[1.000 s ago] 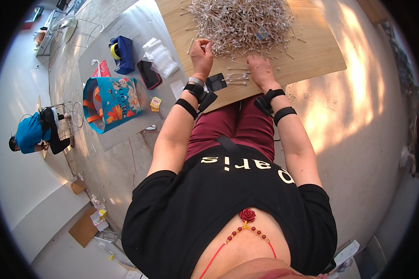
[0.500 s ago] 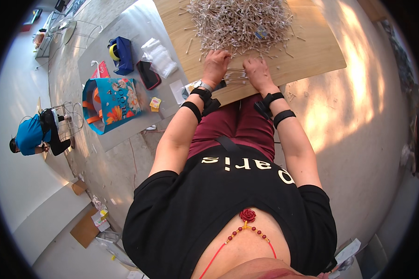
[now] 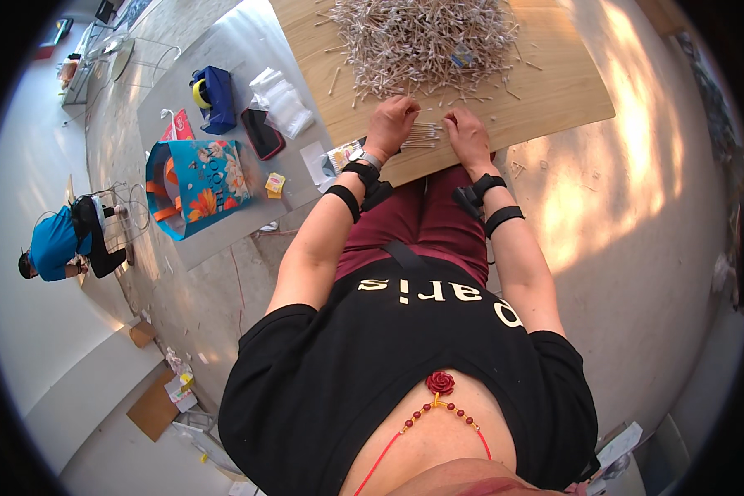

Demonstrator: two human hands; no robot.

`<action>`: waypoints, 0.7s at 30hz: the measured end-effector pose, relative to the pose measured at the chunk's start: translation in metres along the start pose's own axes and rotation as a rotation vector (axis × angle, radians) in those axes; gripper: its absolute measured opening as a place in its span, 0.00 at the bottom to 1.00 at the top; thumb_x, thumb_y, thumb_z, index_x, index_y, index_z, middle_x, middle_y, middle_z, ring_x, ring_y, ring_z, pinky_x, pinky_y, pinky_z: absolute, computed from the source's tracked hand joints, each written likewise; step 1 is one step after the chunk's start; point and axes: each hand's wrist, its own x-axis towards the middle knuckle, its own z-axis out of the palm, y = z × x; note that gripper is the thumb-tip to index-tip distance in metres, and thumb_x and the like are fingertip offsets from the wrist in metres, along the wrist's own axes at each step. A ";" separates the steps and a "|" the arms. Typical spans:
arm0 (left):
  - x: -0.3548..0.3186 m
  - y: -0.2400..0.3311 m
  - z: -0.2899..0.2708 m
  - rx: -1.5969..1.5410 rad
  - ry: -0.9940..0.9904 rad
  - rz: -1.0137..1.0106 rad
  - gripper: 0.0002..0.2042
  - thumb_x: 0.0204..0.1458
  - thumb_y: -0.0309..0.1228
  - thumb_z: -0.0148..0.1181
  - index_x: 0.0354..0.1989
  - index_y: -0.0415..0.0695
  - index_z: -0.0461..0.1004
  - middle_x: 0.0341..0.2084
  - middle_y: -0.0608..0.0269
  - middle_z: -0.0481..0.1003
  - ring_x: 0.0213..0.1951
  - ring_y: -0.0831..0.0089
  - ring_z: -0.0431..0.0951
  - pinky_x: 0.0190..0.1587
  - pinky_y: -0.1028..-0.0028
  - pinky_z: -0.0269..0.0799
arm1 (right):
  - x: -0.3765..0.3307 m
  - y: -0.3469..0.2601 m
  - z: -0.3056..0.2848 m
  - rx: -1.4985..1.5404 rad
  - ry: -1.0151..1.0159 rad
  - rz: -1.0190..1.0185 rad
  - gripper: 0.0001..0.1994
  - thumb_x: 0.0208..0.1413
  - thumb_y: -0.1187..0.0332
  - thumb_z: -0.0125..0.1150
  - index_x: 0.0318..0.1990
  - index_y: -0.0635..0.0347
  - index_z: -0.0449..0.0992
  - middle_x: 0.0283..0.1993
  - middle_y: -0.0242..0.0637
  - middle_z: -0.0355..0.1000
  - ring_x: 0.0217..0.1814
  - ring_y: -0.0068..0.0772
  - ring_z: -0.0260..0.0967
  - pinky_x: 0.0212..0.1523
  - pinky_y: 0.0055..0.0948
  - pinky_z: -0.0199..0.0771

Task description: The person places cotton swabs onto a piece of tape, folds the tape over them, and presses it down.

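Note:
A large heap of loose cotton swabs (image 3: 426, 50) covers the far part of the wooden table. Close to the table's front edge, a small row of cotton swabs (image 3: 422, 135) lies side by side between my hands. My left hand (image 3: 391, 124) is at the row's left end, fingers pinched, and a thin swab seems to stick out from its fingertips. To the right of the row, my right hand (image 3: 466, 135) has its fingers curled together; whatever they hold is too small to make out.
Left of the wooden table (image 3: 554, 91), a grey table holds a blue tape dispenser (image 3: 217, 101), clear plastic bags (image 3: 281, 103), a dark phone (image 3: 263, 134), a yellow packet (image 3: 275, 183) and a flowered blue bag (image 3: 198, 186). A person in blue (image 3: 56, 241) sits farther left.
Both hands have drawn back slightly from the heap toward me. My right hand has shifted a little to the right, and its fingers have curled in.

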 end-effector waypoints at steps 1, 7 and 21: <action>-0.001 -0.001 0.002 0.014 0.003 0.022 0.04 0.56 0.26 0.66 0.38 0.42 0.81 0.35 0.56 0.80 0.38 0.57 0.81 0.43 0.63 0.76 | -0.001 0.000 0.000 -0.002 0.001 0.004 0.05 0.59 0.67 0.65 0.39 0.57 0.79 0.39 0.42 0.78 0.45 0.52 0.75 0.47 0.48 0.73; -0.002 -0.006 0.007 0.160 0.219 -0.049 0.06 0.53 0.30 0.68 0.36 0.44 0.80 0.34 0.57 0.79 0.42 0.56 0.78 0.47 0.60 0.73 | -0.005 0.004 0.003 -0.013 0.011 0.004 0.05 0.59 0.67 0.65 0.39 0.55 0.79 0.40 0.40 0.77 0.47 0.50 0.75 0.48 0.47 0.72; 0.005 -0.017 0.003 0.323 0.141 -0.184 0.08 0.50 0.35 0.66 0.31 0.44 0.80 0.32 0.56 0.79 0.40 0.55 0.79 0.46 0.58 0.74 | -0.015 0.005 0.009 -0.019 0.120 -0.054 0.05 0.59 0.69 0.66 0.40 0.56 0.80 0.41 0.41 0.76 0.46 0.50 0.74 0.48 0.45 0.72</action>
